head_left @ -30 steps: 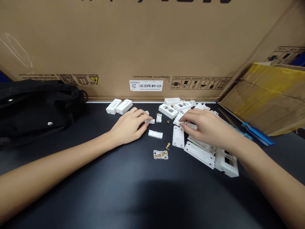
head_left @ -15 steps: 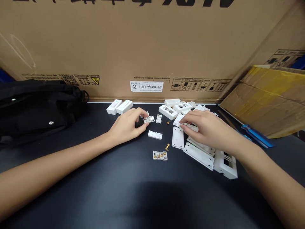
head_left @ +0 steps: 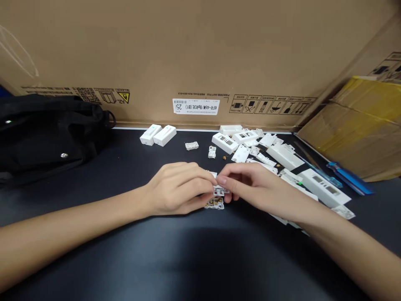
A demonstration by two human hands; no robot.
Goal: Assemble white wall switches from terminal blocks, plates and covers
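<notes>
My left hand (head_left: pixel 183 188) and my right hand (head_left: pixel 250 179) meet at the middle of the dark table, fingertips closed on a small white plastic part (head_left: pixel 220 190). Their fingers cover much of it. Just below lies a small white base with brass contacts (head_left: pixel 214 203), its left end tucked behind my left fingers. Beyond the hands sit a small white bracket (head_left: pixel 212 152) and another small white block (head_left: pixel 191 145). A tiny brass piece (head_left: pixel 224 158) lies to the right of the bracket.
White covers (head_left: pixel 224 142) and flat plates (head_left: pixel 241 154) are heaped at the right, partly under my right forearm. A blue-handled tool (head_left: pixel 351 177) lies beyond them. Two white boxes (head_left: pixel 165 136) stand at the back, a black bag (head_left: pixel 53 138) at left, and cardboard (head_left: pixel 200 50) walls the rear.
My left hand has moved right and nearer with the small white part. My right hand has left the plates at the right and come in to the left, joining it.
</notes>
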